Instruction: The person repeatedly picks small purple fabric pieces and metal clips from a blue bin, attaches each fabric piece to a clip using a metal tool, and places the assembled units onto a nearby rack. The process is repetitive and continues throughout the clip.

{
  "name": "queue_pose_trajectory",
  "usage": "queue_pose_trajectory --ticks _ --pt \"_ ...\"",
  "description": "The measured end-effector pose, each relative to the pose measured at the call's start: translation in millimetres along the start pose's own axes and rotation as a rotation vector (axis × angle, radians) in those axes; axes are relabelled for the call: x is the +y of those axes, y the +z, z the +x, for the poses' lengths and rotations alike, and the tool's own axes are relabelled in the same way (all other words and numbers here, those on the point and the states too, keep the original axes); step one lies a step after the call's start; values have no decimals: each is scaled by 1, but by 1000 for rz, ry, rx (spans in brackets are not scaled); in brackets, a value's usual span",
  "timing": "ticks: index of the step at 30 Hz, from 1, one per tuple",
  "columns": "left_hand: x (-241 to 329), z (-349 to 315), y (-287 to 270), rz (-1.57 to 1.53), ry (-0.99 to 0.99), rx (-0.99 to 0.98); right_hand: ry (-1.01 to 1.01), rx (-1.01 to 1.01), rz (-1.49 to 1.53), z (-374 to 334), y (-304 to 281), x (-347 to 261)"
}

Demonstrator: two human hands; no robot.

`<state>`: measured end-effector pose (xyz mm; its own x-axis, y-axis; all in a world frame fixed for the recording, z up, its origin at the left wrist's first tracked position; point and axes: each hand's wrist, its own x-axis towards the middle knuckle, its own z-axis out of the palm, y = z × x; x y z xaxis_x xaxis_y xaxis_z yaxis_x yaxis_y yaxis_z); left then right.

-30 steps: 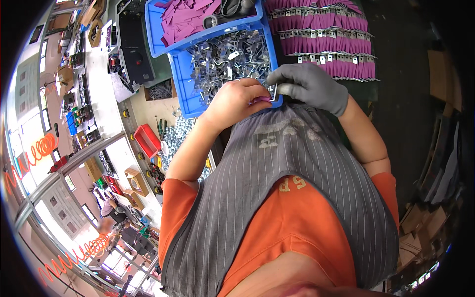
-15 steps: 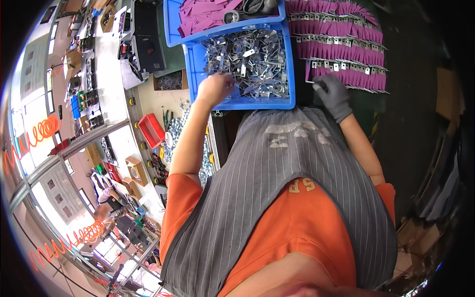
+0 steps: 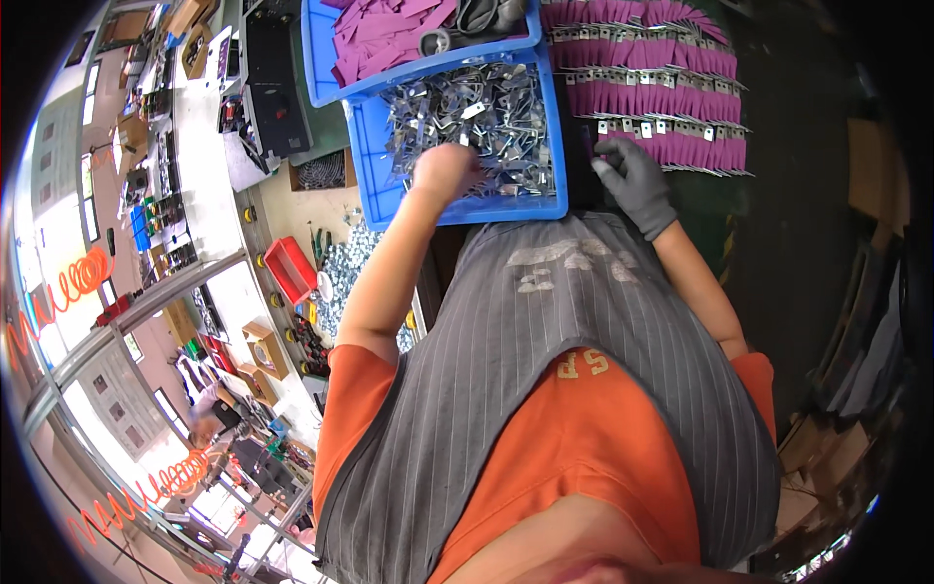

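My bare left hand (image 3: 446, 173) is low over a blue bin (image 3: 377, 175), among a heap of small bent metal brackets (image 3: 482, 109). Its fingers point down and are blurred, so whether they hold a bracket does not show. To the right of the bin, my right hand (image 3: 634, 187) wears a grey glove. Its thumb stands apart from the curved fingers, with nothing visible between them. These fingertips are close to the left end of the nearest row of purple-covered metal pieces (image 3: 671, 146).
A second blue bin (image 3: 321, 73) at the far side holds purple strips (image 3: 389, 37) and a grey glove (image 3: 486, 17). A red tray (image 3: 290, 270) and many small metal parts (image 3: 348, 277) are on the left. Further left stands a metal frame (image 3: 146, 304).
My left hand has moved rightward across the brackets. The right hand stays beside the nearest row, its thumb and fingers now further apart. The whole view has shifted slightly.
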<state>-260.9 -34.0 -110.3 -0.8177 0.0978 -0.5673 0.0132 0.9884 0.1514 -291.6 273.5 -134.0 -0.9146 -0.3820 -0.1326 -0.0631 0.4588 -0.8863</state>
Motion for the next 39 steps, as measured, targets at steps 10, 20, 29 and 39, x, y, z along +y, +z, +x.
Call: queue_pose_trajectory --ticks 10,20,29,39 --pt "-18 -54 -52 -1495 -106 542 -294 -137 292 16 15 -74" --pt "13 -51 -67 -1272 -26 603 24 -682 790 24 25 -93" --pt "-68 8 -155 -13 -147 670 156 -573 451 15 24 -89" --pt "-86 41 -164 -94 -177 334 122 -606 514 15 24 -80"
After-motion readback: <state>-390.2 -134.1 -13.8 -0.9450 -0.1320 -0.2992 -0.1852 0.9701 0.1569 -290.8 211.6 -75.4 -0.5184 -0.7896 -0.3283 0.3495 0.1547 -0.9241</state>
